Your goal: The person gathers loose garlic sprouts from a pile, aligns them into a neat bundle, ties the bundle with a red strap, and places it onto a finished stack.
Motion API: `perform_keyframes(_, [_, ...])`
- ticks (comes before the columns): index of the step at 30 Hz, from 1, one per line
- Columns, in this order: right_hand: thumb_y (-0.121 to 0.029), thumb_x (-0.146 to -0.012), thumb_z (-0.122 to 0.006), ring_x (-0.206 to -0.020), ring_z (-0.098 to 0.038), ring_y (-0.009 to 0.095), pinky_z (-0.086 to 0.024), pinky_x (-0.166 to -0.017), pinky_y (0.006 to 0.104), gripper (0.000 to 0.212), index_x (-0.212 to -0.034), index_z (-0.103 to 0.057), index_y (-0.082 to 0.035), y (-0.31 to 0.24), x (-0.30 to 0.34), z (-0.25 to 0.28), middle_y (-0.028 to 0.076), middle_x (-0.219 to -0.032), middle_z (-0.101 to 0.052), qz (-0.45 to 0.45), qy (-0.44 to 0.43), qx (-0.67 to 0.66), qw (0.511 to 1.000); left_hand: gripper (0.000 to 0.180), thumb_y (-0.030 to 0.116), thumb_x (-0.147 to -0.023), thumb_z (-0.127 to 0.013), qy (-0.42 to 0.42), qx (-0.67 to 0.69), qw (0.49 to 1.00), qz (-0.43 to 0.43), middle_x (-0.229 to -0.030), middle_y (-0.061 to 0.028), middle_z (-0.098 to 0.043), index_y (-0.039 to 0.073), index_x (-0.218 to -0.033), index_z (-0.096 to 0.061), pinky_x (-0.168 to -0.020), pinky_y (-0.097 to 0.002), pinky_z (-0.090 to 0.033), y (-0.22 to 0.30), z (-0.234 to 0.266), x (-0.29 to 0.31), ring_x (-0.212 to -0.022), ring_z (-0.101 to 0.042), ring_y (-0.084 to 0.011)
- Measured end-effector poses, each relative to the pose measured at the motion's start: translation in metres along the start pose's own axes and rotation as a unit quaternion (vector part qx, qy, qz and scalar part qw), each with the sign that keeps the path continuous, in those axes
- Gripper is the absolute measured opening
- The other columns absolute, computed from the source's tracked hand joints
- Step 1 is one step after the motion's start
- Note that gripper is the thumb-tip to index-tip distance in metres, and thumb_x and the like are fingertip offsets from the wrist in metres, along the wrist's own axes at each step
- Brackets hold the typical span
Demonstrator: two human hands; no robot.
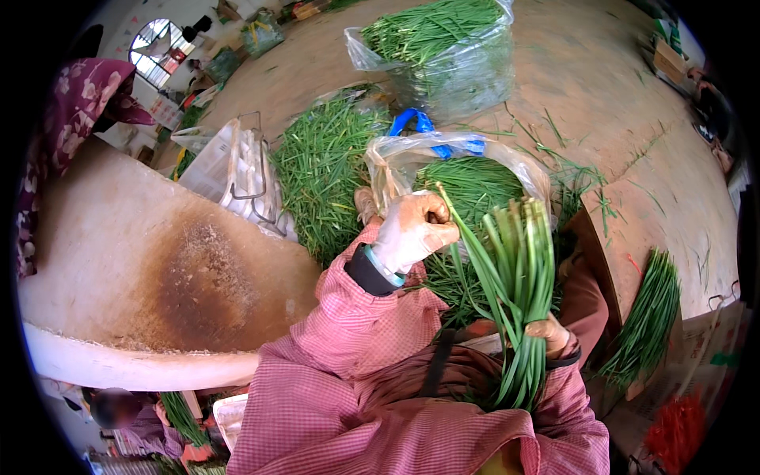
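Chive bunch (529,269) sits right of centre, right hand (552,336) clamped round its lower part; left hand (410,229) has thumb and fingers curled in beside a stray stalk (472,241), can't tell if it's gripping. Risk: slack right grip could let stalks slide out; a hard tug on the stray might snap it or drag neighbours. Clear bag (467,87), top centre: heaped with chives (431,32). Open bag (540,172), mid-frame: more chives. White crate (212,168), upper left: contents unclear.

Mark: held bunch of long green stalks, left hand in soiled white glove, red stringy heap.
Held bunch of long green stalks (524,305): head view, mid-stalks.
Left hand (412,229): head view, hand's middle.
Red stringy heap (675,434): head view, centre.
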State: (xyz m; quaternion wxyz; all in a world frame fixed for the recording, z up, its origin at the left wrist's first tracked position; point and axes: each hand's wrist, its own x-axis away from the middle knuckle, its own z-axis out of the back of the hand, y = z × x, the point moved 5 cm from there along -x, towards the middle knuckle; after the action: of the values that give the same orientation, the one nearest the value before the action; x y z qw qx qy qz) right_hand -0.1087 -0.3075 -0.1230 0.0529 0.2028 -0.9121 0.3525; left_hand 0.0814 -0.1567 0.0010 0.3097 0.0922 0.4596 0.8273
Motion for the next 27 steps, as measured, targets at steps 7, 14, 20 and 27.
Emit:
perform_keyframes(7, [-0.017,-0.070,-0.067,-0.076,-0.059,0.018,-0.054,-0.064,0.0292,0.068,-0.127,-0.035,0.001,-0.054,0.032,0.063,0.009,-0.097,-0.058,0.161,0.101,-0.019,0.982,0.013,0.008,-0.069,-0.065,-0.107,0.236,0.964,0.057,-0.065,0.0009,-0.052,0.000,-0.069,-0.055,-0.054,-0.0221,-0.038,-0.019,-0.003,0.005,-0.060,-0.047,-0.0064])
perform_keyframes(14, [-0.014,-0.070,-0.067,-0.078,-0.058,0.017,-0.053,-0.053,0.0223,0.064,-0.124,-0.037,0.000,-0.094,0.079,0.083,0.010,-0.103,-0.052,0.232,0.071,0.022,0.970,0.014,0.011,-0.071,-0.067,-0.147,0.316,0.935,0.072,-0.073,-0.0011,-0.058,0.001,-0.076,-0.058,-0.063,-0.0219,-0.042,-0.029,0.022,0.005,-0.068,-0.053,-0.0084])
perform_keyframes(20, [-0.020,-0.065,-0.071,-0.123,-0.036,0.031,-0.029,-0.101,0.0431,0.065,-0.122,-0.046,-0.001,-0.056,0.009,-0.004,0.017,-0.133,-0.037,0.182,-0.115,0.222,0.951,0.011,0.007,-0.069,-0.067,-0.143,0.335,0.926,0.096,-0.066,0.0022,-0.053,0.001,-0.072,-0.058,-0.055,-0.0204,-0.037,-0.025,-0.024,0.008,-0.059,-0.047,-0.0057])
perform_keyframes(27, [-0.018,-0.065,-0.074,-0.084,-0.057,0.020,-0.046,-0.076,0.0329,0.051,-0.107,-0.052,0.000,-0.005,-0.031,-0.039,0.010,-0.094,-0.059,0.069,-0.131,0.063,0.987,0.031,0.029,-0.071,-0.070,-0.155,0.273,0.949,0.038,-0.061,0.0046,-0.047,0.001,-0.067,-0.058,-0.051,-0.0214,-0.033,-0.026,-0.030,0.010,-0.058,-0.041,-0.0039])
